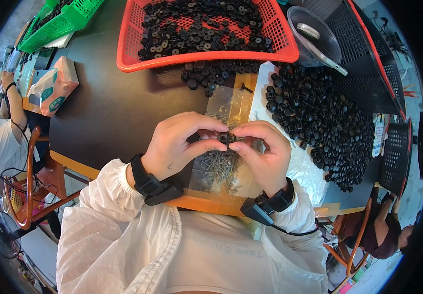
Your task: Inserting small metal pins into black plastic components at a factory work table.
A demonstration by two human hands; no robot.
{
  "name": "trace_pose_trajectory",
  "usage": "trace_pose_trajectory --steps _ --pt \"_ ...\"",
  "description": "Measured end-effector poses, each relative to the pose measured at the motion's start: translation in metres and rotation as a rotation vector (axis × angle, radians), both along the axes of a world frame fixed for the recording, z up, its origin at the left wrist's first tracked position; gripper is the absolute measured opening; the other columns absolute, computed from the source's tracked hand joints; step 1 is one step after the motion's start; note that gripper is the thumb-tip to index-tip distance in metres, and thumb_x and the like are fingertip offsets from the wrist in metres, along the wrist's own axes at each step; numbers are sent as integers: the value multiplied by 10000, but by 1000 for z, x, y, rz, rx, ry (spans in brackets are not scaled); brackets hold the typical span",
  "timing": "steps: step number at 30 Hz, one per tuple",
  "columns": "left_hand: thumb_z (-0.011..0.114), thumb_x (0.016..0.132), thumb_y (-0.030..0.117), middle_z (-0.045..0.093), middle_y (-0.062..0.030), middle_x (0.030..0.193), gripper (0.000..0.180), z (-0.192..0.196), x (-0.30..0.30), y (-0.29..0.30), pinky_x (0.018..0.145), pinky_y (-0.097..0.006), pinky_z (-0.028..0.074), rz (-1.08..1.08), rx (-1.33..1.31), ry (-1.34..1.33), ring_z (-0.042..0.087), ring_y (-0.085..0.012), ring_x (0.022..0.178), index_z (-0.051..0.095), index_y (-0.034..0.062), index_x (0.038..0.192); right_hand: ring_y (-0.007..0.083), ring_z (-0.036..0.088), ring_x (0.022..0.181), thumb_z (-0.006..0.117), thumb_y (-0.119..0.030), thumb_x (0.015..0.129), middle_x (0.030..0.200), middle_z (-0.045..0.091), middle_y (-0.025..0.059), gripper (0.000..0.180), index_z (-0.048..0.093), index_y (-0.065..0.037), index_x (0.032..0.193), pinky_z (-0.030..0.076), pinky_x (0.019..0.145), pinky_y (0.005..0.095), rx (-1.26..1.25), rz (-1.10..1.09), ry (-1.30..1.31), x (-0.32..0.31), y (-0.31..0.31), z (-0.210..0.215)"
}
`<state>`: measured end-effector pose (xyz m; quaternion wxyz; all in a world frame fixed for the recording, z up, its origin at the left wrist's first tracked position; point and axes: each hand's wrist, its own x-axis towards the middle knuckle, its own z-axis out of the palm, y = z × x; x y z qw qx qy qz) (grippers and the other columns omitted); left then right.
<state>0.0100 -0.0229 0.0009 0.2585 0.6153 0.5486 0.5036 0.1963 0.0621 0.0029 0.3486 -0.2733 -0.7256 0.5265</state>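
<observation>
Held the left hand (172, 142) and right hand (269, 159) nearly tip to tip above the surface (108, 117), with wrists angled inward, index fingers arched over and thumbs underneath. Clamped the left grip on one side of a small black part (228, 138) and the right grip on the other, just over the near edge of the surface. Curled the other fingers in behind, mostly out of sight. Wore a crinkly white sleeve (113, 188) on each arm, gathered at the cuff, and a black strap (144, 176) with a boxy device (165, 194) at each wrist.

Saw slim grey metal pieces (220, 169) heaped loosely below the hands among brownish grit. Noted glossy, round-topped black knobs (319, 117) massed to the right on wrinkled white sheeting (295, 169). Found flat black discs (201, 36), pierced at the centre, in a red lattice-walled plastic basket (132, 39) ahead, with the far side cut off by the frame. Saw a clear round tub (330, 36) beyond the knobs and a pink tissue carton (64, 83) to the left.

Could not make out the full shape of the part, mostly covered by fingertips.
</observation>
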Motion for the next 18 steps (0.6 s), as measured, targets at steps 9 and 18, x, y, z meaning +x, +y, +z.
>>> trace_pose_trajectory --steps 9,18 --pt "791 748 131 691 -86 858 303 3 2 -2 660 -284 530 -30 -29 6 667 -191 725 688 44 1019 132 617 745 831 -60 709 897 685 66 247 691 -19 909 486 621 243 38 10 31 4 -1 2" --pt "793 724 130 686 -75 817 302 4 2 -1 633 -295 505 -41 -13 51 651 -201 703 707 57 1004 129 604 723 854 -66 678 836 658 57 259 667 -26 853 471 605 239 30 9 57 3 -2 -3"
